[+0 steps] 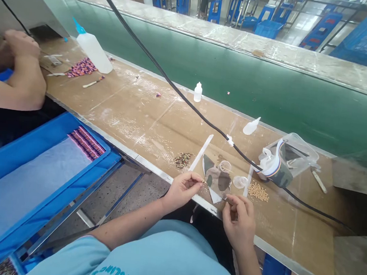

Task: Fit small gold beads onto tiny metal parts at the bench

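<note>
A long table [124, 114] covered in brown card, scuffed with white marks and edged in metal, runs from near left to far right. Behind it stands a green panel [241, 78] topped by a pale ledge, and blue stools [215, 11] and crates fill the room beyond. Below the table's near edge lies a speckled floor [123, 192], with a blue crate [73, 131] at left, lined with pale cloth and holding a strip of pink beadwork [87, 143].

The person's left hand [181, 191] and right hand [238, 223] work just above the table's near edge. The left fingers [195, 182] are pressed together, pinching a fine strand [204, 182] too thin to make out clearly. The right fingers [232, 205] are also pinched closed, but what they hold is too small to tell. Between the hands lie camouflage fabric pieces [216, 179], partly overlapping and bordered by a pale strip.

Just right of them sit two clear round dishes [240, 182], a heap of tan beads [258, 191] and a clear plastic tub [290, 154], partly hidden by a rainbow ribbon cable [274, 161]. A black cable [187, 95] crosses the table above everything. A co-worker's forearm [24, 70] enters at far left, cut off by the frame, beside a large plastic squeeze bottle [94, 52].
</note>
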Motion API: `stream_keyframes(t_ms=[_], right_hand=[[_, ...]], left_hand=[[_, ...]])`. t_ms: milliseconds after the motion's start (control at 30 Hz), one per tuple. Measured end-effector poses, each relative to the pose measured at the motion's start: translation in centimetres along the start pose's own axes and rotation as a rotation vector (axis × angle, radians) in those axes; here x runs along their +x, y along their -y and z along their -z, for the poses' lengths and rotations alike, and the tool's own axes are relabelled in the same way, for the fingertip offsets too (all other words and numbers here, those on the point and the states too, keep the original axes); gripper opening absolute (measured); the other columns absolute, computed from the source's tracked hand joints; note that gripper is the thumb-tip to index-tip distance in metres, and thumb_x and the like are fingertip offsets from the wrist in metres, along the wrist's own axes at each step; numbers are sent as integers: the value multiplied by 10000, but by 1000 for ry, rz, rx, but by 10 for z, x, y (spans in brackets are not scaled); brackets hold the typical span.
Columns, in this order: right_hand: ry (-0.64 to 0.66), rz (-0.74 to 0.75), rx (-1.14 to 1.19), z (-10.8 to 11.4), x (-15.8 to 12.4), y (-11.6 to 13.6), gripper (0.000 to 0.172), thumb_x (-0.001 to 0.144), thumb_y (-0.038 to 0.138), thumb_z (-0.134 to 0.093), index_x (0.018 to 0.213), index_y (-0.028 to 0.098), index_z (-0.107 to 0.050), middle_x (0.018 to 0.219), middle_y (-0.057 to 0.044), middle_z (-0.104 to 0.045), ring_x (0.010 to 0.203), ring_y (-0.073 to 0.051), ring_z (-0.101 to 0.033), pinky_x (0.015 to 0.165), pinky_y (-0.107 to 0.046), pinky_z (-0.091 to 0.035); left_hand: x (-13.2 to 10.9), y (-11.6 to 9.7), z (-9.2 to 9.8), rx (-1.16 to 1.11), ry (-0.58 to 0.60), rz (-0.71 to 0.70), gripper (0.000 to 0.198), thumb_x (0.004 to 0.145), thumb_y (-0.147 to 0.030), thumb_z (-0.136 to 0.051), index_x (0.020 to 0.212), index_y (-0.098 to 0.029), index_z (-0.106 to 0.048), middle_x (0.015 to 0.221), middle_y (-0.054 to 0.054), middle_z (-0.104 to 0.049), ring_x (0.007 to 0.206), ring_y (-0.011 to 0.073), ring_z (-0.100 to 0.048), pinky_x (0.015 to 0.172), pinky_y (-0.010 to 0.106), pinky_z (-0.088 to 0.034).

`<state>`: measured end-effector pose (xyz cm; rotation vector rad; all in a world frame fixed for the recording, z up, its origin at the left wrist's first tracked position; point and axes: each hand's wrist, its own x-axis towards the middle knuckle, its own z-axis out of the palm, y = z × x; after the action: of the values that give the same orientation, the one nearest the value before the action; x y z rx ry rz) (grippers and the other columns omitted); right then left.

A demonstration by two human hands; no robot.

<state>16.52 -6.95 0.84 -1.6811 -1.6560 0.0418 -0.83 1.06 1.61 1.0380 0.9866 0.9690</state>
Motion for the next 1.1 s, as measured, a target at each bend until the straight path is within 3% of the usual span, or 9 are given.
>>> stream_keyframes(t_ms=[133, 267, 500, 667, 867, 1100], right_hand=[[14, 115, -79, -2, 9, 7, 192, 842, 218, -529, 1018, 231, -606, 932, -65, -608, 848, -191, -591, 734, -326, -499], [29, 208, -130, -16, 22, 19, 195, 849, 275, -574, 1032, 230, -623, 920, -60, -650, 818, -192, -589, 749, -329, -469], [-27, 170, -210, -48, 34, 28, 163, 895, 225, -503, 954, 187, -651, 853, -69, -669, 718, -178, -566, 676, -308, -419], [-44, 139, -131, -47, 35, 22, 154, 920, 183, -456, 914, 181, -610, 805, -51, -659, 708, -170, -556, 671, -289, -404], [-32, 158, -98, -44, 36, 19, 198, 913, 126, -422, 986, 178, -597, 866, -64, -648, 770, -183, -553, 705, -299, -411], [-18, 205, -98, -45, 35, 17, 249, 901, 102, -409, 1015, 187, -613, 898, -63, -627, 782, -178, -534, 718, -302, -415]], left_hand=[[8, -4, 4, 8, -25, 14, 201, 665, -292, -728, 737, -168, -586, 732, 16, -630, 687, 121, -605, 702, 250, -505], [14, -2, 9, 32, -61, -15, 197, 661, -292, -724, 734, -164, -592, 739, 16, -631, 706, 124, -608, 714, 249, -499], [14, 0, 15, 112, -23, -34, 135, 709, -269, -678, 749, -162, -605, 765, 33, -643, 742, 140, -611, 731, 259, -493], [15, 2, 13, 230, -11, -76, 82, 738, -242, -634, 759, -163, -625, 772, 40, -649, 730, 146, -608, 706, 251, -481], [23, -2, 5, 412, 32, -52, 55, 730, -204, -596, 737, -163, -632, 642, 5, -623, 556, 106, -538, 554, 214, -428], [27, -9, -2, 504, 13, -13, 40, 700, -191, -602, 713, -158, -621, 583, -31, -596, 514, 82, -504, 525, 192, -408]])
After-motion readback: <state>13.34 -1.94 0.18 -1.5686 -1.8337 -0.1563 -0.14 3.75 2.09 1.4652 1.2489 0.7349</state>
